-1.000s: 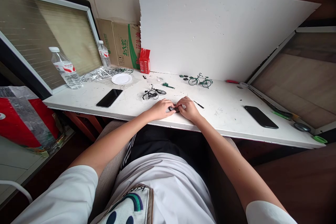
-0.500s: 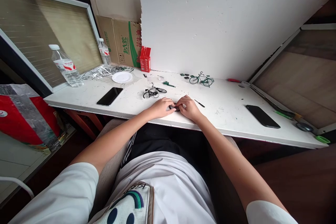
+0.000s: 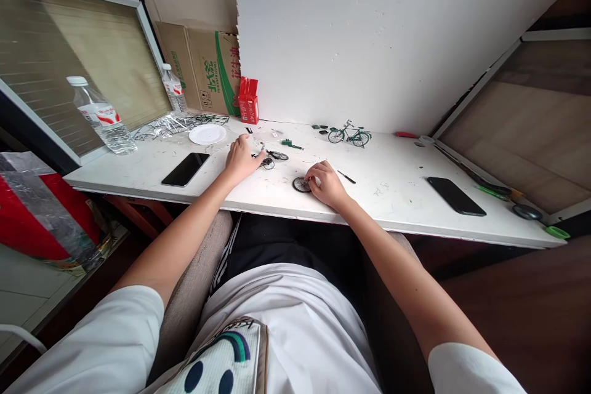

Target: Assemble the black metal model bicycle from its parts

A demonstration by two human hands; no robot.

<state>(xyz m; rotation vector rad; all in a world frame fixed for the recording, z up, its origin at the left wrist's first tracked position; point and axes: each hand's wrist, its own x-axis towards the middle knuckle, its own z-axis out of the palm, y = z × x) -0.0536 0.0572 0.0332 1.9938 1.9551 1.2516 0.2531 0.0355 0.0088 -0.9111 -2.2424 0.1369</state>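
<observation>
My right hand [image 3: 325,183] pinches a small black spoked wheel [image 3: 301,184] at its right side, low over the white table near its front edge. My left hand [image 3: 244,159] reaches over the left part of a black model bicycle [image 3: 277,156], thumb and fingers apart. It hides much of the bicycle's frame; one wheel shows to the right of the thumb. A green plastic part [image 3: 290,144] lies just behind the bicycle. Farther back on the right stands a green model bicycle [image 3: 349,134], with small dark pieces [image 3: 319,128] beside it. A thin black tool [image 3: 346,176] rests right of my right hand.
Phones lie at left [image 3: 185,169] and right [image 3: 456,196] on the white table [image 3: 383,197]. A white plate [image 3: 207,134], black sprues, water bottles [image 3: 105,120] and a red box [image 3: 248,100] are at the back left. A white board [image 3: 369,43] stands behind.
My left hand has left the wheel and moved left and away from me to the black bicycle. My right hand keeps the wheel, which now shows more fully. The view has shifted slightly.
</observation>
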